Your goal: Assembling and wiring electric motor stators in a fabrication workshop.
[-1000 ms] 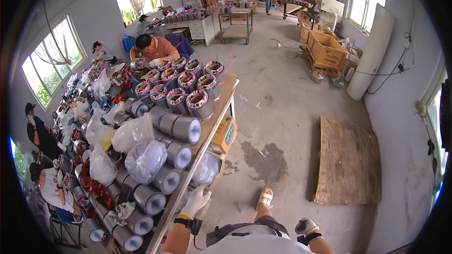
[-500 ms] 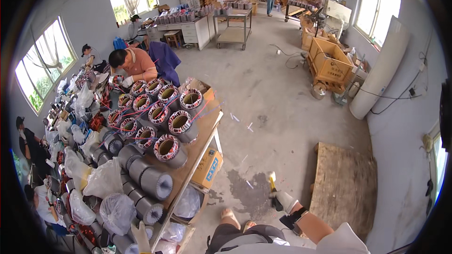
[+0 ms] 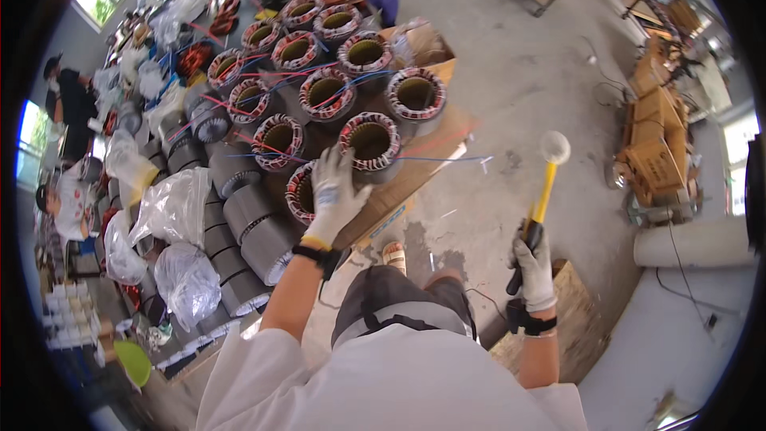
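A mallet with a pale head and yellow-and-black handle stands upright over the floor, right of the surface; the right hand is wrapped around its grip; the left hand, fingers slightly spread, lies against the near side of a wire-wound ring; similar rings stand around it; grey cylinders and clear bags lie to the left.

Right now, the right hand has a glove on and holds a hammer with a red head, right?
Not quite: the hammer has a white head, not a red one, as the head camera view shows. The gloved right hand does hold it.
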Action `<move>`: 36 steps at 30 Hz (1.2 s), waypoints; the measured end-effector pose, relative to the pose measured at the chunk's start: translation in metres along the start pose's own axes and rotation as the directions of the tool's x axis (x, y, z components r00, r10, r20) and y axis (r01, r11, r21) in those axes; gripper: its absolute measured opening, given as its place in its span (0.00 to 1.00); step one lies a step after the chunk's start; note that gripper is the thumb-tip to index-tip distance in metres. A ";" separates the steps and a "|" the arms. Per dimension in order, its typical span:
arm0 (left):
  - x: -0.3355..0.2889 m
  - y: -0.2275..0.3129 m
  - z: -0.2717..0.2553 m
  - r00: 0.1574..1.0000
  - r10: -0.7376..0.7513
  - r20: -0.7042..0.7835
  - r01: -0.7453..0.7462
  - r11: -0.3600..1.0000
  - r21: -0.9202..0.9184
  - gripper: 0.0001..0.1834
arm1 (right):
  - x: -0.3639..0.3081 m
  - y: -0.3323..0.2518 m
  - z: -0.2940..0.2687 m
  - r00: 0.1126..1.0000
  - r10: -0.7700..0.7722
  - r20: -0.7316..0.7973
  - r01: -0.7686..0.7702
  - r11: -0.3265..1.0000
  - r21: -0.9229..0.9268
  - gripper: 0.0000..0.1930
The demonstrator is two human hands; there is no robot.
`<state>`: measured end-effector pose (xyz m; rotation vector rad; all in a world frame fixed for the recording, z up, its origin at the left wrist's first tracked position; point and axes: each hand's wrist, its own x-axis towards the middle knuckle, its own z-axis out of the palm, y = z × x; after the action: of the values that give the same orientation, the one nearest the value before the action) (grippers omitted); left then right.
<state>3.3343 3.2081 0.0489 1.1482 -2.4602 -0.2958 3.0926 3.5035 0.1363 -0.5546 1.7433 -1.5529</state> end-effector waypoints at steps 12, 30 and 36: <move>0.053 0.020 0.031 0.969 -0.044 0.245 0.026 0.997 0.077 0.39 | 0.222 0.049 -0.043 0.999 -0.011 0.051 0.024 0.966 -0.256 0.11; 0.173 0.094 0.013 0.999 -0.031 0.033 0.020 0.958 0.286 0.33 | 0.333 0.006 0.049 0.412 0.044 0.910 0.702 0.621 -0.348 0.33; 0.183 0.109 -0.006 0.963 0.107 -0.248 -0.029 0.954 0.299 0.33 | 0.351 -0.103 0.071 0.366 0.297 0.882 0.039 0.942 -0.334 0.34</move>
<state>3.1568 3.1364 0.1429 1.1291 -2.3497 0.2384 2.9044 3.1822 0.1547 -1.1463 1.0207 -0.5350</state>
